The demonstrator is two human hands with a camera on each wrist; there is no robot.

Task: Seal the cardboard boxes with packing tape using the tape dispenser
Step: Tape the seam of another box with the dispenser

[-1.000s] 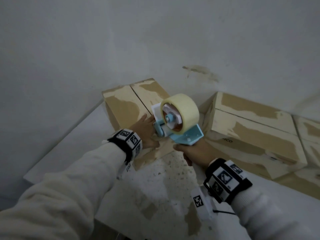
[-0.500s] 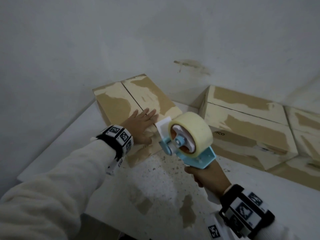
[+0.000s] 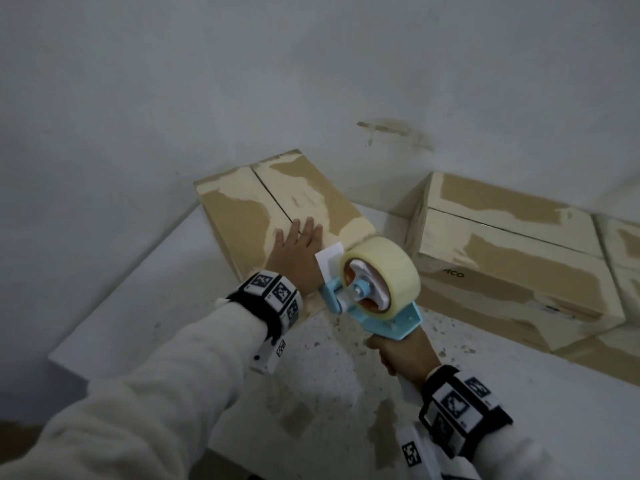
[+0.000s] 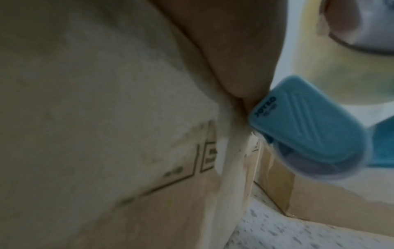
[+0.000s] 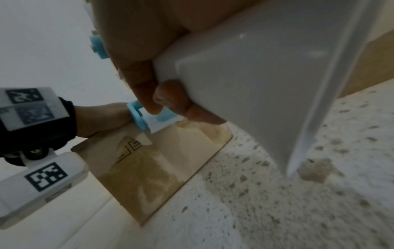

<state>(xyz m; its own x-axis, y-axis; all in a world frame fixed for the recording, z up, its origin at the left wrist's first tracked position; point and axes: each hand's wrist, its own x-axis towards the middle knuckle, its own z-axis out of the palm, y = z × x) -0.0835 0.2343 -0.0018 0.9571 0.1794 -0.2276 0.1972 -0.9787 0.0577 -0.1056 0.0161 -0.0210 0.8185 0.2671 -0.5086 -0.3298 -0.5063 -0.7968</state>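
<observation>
The right hand (image 3: 403, 351) is gripping the handle of the one tape dispenser (image 3: 372, 285), just right of the left hand (image 3: 294, 251). That hand is lying flat, fingers straight, on the nearest cardboard box (image 3: 277, 206). Beyond the right hand, a second box (image 3: 502, 251) is sitting, with a third box's (image 3: 623, 258) edge showing.

white speckled table (image 3: 325, 368) | grey wall (image 3: 242, 81) | brown wall smear (image 3: 391, 131)

The blue tape dispenser (image 4: 302, 128) bears the raised brand "JOYKO" near its rounded end, with smaller unreadable print beside it. The right-hand box (image 3: 519, 271) shows partial lettering "ICO" on its front. The near box (image 5: 149, 168) carries framed printed symbols, too blurred to read.
</observation>
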